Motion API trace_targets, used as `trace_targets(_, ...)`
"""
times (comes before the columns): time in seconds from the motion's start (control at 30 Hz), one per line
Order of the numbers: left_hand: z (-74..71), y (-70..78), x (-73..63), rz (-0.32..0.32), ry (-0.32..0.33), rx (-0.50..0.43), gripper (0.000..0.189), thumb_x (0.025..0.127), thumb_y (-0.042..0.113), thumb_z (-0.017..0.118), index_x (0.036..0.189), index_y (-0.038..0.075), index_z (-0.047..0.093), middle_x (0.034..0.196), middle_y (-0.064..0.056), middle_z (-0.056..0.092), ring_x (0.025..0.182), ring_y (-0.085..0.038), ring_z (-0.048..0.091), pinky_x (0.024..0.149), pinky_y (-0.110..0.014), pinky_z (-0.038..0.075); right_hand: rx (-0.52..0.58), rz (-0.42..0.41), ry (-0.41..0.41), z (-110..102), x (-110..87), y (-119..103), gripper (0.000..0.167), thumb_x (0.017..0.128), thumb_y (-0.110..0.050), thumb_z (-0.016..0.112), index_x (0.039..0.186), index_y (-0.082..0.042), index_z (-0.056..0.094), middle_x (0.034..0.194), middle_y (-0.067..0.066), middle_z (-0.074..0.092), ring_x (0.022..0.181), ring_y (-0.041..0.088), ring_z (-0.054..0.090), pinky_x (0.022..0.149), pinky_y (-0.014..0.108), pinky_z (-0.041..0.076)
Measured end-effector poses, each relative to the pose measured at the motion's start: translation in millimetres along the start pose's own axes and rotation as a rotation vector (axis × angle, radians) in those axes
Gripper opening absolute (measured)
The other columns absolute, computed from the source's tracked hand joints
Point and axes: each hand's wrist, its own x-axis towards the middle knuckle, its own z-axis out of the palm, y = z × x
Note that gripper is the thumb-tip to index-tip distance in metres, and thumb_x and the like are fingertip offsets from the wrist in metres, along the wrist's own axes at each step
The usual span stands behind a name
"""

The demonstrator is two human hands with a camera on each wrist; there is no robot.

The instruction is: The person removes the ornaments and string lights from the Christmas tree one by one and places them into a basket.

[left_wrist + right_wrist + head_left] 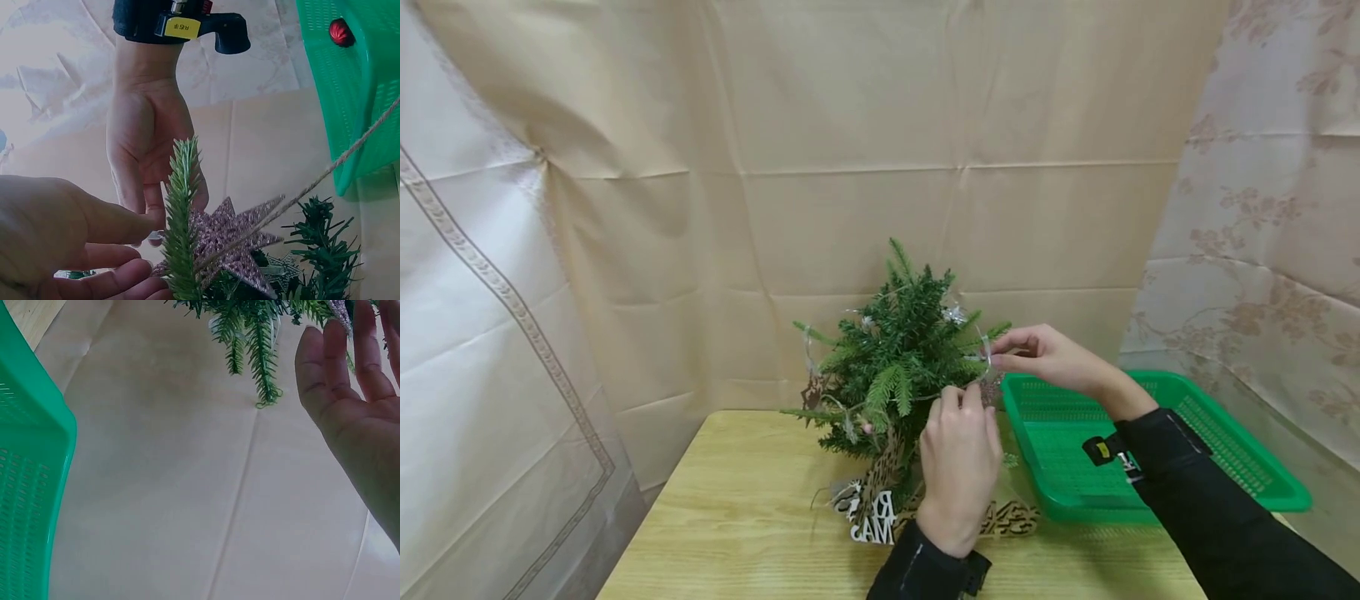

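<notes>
A small artificial Christmas tree [895, 367] stands on the table, hung with ornaments and a pale shiny strand [987, 357]. My right hand [1052, 358] is at the tree's right side, pinching that strand between thumb and fingertips. In the right wrist view, the palm of the right hand [362, 394] shows beside the branches. Lower and nearer, my left hand [958, 467] has bent fingers at a branch. In the left wrist view, the left hand [69, 237] has its thumb tip by a small clear piece [155, 236]; its grip is unclear. Beside it hangs a glittery pinkish star [228, 240] on twine.
A green basket [1157, 508] stands right of the tree, with a red ball [341, 32] inside. White cut-out letters [874, 521] and a brown patterned strip [1011, 518] lie at the tree's foot on the wooden table [715, 500]. Cream cloth [850, 225] hangs behind.
</notes>
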Motion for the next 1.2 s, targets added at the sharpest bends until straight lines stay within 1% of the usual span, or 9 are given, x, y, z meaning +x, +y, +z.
trace_targets(0.17, -0.3, -1.3, 1.4, -0.015, 0.007, 0.001, 0.028, 0.088, 0.02, 0.082, 0.112, 0.007, 0.074, 0.098, -0.008, 0.065, 0.081, -0.019, 0.064, 0.06, -0.025, 0.057, 0.01, 0.008, -0.026, -1.2, 0.1, -1.7, 0.026, 0.103, -0.016, 0.061, 0.122, 0.001, 0.067, 0.111, 0.013, 0.072, 0.098, 0.036, 0.068, 0.09, 0.034, 0.056)
trace_targets(0.33, 0.5, -2.0, 0.6, -0.019, 0.001, 0.078, 0.028, 0.085, 0.025, 0.084, 0.105, 0.008, 0.075, 0.097, -0.007, 0.064, 0.08, -0.02, 0.061, 0.056, -0.025, 0.055, 0.029, 0.007, -0.035, -1.4, -0.1, -1.7, 0.028, 0.103, -0.015, 0.061, 0.123, 0.005, 0.065, 0.112, 0.015, 0.072, 0.097, 0.032, 0.069, 0.089, 0.034, 0.057)
trace_targets(0.47, 0.3, -2.3, -0.6, -0.028, -0.029, 0.137, 0.029, 0.086, 0.029, 0.084, 0.102, 0.007, 0.075, 0.098, -0.008, 0.064, 0.081, -0.021, 0.061, 0.057, -0.026, 0.056, 0.023, 0.024, -0.047, -0.3, 0.1, -0.9, 0.031, 0.103, -0.014, 0.061, 0.125, 0.007, 0.064, 0.114, 0.016, 0.071, 0.097, 0.027, 0.07, 0.089, 0.033, 0.057)
trace_targets(0.63, 0.6, -2.1, -2.1, -0.031, -0.062, 0.167, 0.031, 0.087, 0.03, 0.083, 0.106, 0.007, 0.073, 0.1, -0.009, 0.062, 0.084, -0.022, 0.06, 0.056, -0.024, 0.055, 0.005, 0.036, -0.051, 0.4, -0.7, -2.3, 0.03, 0.103, -0.014, 0.062, 0.122, 0.009, 0.064, 0.106, 0.016, 0.072, 0.095, 0.024, 0.07, 0.086, 0.033, 0.057)
trace_targets(0.77, 1.9, -1.8, -2.5, -0.007, -0.047, 0.167, 0.025, 0.087, 0.026, 0.083, 0.103, 0.008, 0.074, 0.097, -0.007, 0.065, 0.083, -0.021, 0.062, 0.059, -0.025, 0.056, -0.001, 0.027, -0.046, 0.6, -1.1, -2.1, 0.027, 0.103, -0.013, 0.06, 0.12, 0.008, 0.064, 0.103, 0.014, 0.071, 0.092, 0.023, 0.069, 0.083, 0.033, 0.058)
trace_targets(0.9, 3.2, -0.7, -1.7, 0.031, -0.016, 0.154, 0.018, 0.085, 0.02, 0.083, 0.096, 0.01, 0.074, 0.085, -0.003, 0.07, 0.076, -0.019, 0.065, 0.059, -0.026, 0.057, -0.001, 0.006, -0.033, 0.1, -1.7, -1.5, 0.026, 0.104, -0.014, 0.059, 0.119, 0.006, 0.065, 0.101, 0.012, 0.072, 0.09, 0.025, 0.069, 0.084, 0.033, 0.058)
trace_targets(0.97, 3.3, -0.2, -1.4, 0.042, -0.005, 0.14, 0.014, 0.085, 0.018, 0.083, 0.093, 0.01, 0.074, 0.081, -0.001, 0.07, 0.072, -0.017, 0.064, 0.058, -0.027, 0.056, 0.008, -0.003, -0.029, -0.5, -2.4, -1.8, 0.026, 0.104, -0.014, 0.059, 0.119, 0.006, 0.065, 0.1, 0.012, 0.072, 0.089, 0.027, 0.069, 0.084, 0.036, 0.058)
trace_targets(1.1, 1.6, 0.7, -0.7, 0.057, 0.007, 0.096, 0.011, 0.085, 0.016, 0.083, 0.091, 0.011, 0.076, 0.079, 0.0, 0.07, 0.067, -0.016, 0.062, 0.055, -0.026, 0.055, 0.038, -0.018, -0.025, -1.7, -3.5, -3.8, 0.025, 0.104, -0.014, 0.059, 0.119, 0.005, 0.065, 0.1, 0.014, 0.071, 0.089, 0.03, 0.068, 0.085, 0.037, 0.058)
trace_targets(1.2, -0.1, 1.4, 0.3, 0.067, 0.01, 0.065, 0.007, 0.086, 0.014, 0.081, 0.092, 0.012, 0.077, 0.08, 0.001, 0.07, 0.066, -0.015, 0.061, 0.055, -0.024, 0.055, 0.049, -0.034, -0.023, -2.5, -3.4, -5.1, 0.025, 0.104, -0.013, 0.059, 0.118, 0.007, 0.065, 0.102, 0.015, 0.071, 0.093, 0.028, 0.068, 0.087, 0.035, 0.058)
